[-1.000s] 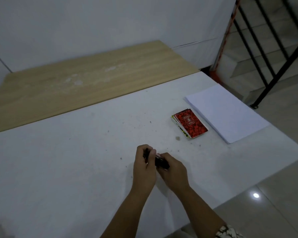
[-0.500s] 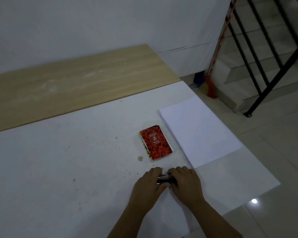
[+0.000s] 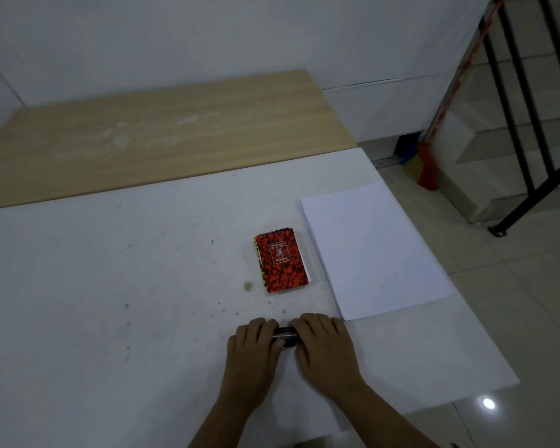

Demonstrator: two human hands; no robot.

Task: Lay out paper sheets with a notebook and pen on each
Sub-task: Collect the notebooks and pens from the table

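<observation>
Two desk tops meet here; on the white desk (image 3: 110, 318) a stack of paper sheets (image 3: 372, 250) lies by the right edge, long axis running away from the person. Just left of it sits a small pile of red notebooks (image 3: 283, 265). Nearest, a dark bundle of pens (image 3: 285, 337) lies crosswise, gripped at its ends by the left hand (image 3: 254, 354) and right hand (image 3: 324, 345). Paper lies ahead-right, so the right hand seems nearer.
</observation>
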